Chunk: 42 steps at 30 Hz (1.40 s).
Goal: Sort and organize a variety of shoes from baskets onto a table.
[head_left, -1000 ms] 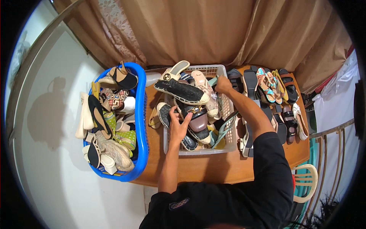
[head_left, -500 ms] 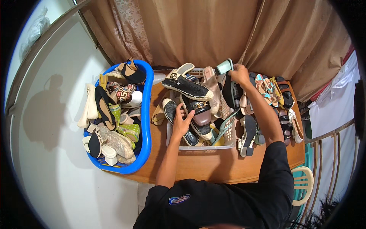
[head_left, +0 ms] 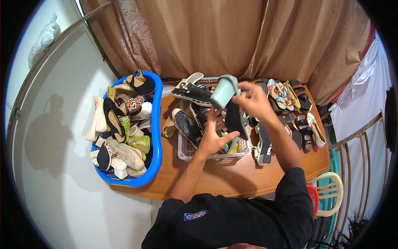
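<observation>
While the right hand point(head_left: 255, 101) holds up a mint-green heeled shoe point(head_left: 224, 94) in a pinch, the left hand point(head_left: 213, 140) hovers half-open, contact unclear; likely needs steadying.

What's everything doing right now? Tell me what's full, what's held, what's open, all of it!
Right hand: closed on the green shoe
Left hand: open, thumb apart from fingers; whether it touches the shoe is unclear
Green shoe: held up, tilted, heel and dark sole showing
White basket: holding a jumble of shoes
Blue basket: heaped with shoes
Curtain: hanging in folds
Plastic bag: crumpled
</observation>
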Available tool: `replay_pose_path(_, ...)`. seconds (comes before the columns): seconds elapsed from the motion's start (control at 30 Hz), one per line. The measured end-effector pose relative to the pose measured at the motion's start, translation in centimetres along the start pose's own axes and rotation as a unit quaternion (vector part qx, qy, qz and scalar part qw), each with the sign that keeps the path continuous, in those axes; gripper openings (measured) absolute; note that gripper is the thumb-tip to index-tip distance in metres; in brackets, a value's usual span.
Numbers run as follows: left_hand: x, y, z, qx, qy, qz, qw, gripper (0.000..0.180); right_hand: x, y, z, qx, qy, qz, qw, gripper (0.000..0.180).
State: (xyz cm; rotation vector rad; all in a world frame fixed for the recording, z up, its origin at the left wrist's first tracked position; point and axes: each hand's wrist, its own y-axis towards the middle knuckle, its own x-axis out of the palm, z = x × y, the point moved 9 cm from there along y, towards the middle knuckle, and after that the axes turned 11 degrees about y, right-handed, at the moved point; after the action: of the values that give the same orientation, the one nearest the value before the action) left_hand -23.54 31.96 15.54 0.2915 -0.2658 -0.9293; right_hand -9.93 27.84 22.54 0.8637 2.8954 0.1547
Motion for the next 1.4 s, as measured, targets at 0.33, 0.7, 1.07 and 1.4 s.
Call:
replay_pose_path(0.33, -2.3, -2.1, -9.7, -0.173, -0.179, 0.100, 0.963, 0.064, 2.6, -1.9, 3.6, -0.092, -0.075, -0.063, 0.991, 0.018)
replay_pose_path(0.7, -4.7, -4.7, -9.0, -0.272, -0.226, 0.004, 0.935, 0.062, -2.7, -2.4, 14.3, -0.088, -0.464, -0.170, 0.865, 0.030)
replay_pose_path(1.07, -4.4, -6.1, -8.5, -0.253, -0.290, -0.025, 0.922, 0.068, -5.7, -3.8, 1.3, -0.115, -0.304, -0.048, 0.944, 0.023)
replay_pose_path(1.4, -2.1, -6.7, -10.3, -0.285, -0.257, -0.035, 0.923, 0.076, -11.2, -7.6, -0.2, -0.135, -0.137, 0.131, 0.973, 0.025)
